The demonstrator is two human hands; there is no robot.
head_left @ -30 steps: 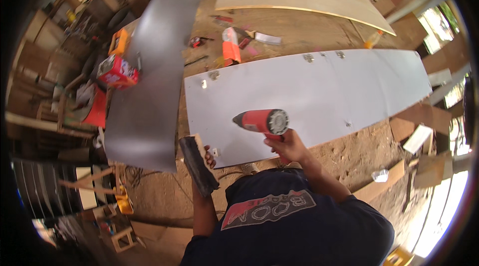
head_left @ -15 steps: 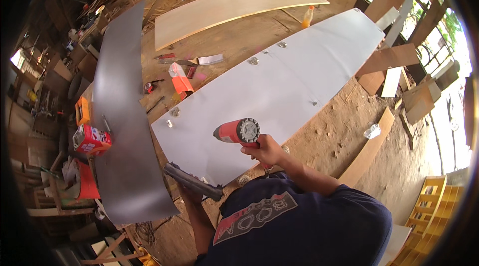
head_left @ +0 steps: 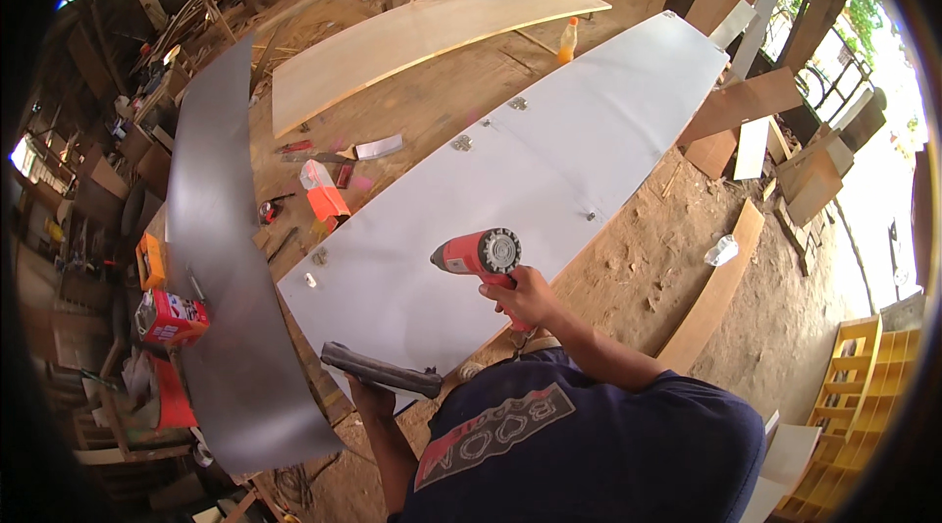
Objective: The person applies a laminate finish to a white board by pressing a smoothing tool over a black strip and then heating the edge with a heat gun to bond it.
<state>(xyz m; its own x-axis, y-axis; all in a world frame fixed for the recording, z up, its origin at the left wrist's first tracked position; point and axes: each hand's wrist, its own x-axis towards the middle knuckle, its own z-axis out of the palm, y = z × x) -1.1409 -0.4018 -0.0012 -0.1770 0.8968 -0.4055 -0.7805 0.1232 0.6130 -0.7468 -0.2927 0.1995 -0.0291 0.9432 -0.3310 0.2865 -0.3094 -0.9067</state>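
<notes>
My right hand (head_left: 525, 297) is closed round the handle of a red and black heat gun (head_left: 476, 253), held above the panel with its nozzle toward the left. In my left hand (head_left: 371, 397) is a long dark padded-looking bar (head_left: 378, 369). It lies across the hand near the panel's near end and hides most of the fingers. Below both hands stretches a long white door-like panel (head_left: 549, 170), running from near left to far right. Metal hinges (head_left: 462, 142) sit along its far edge, and a small white piece (head_left: 310, 280) lies near its left corner.
A dark glossy sheet (head_left: 221, 258) lies on the left, with a red tin (head_left: 172, 317) beside it. Beyond the panel are an orange and white carton (head_left: 324, 194), a wide scraper (head_left: 379, 147), a bottle of orange liquid (head_left: 567, 40) and a pale wooden board (head_left: 422, 42).
The scene has shifted left in the picture as the view turned. The dark bar in my left hand lies closer to level. My right hand keeps its hold on the heat gun.
</notes>
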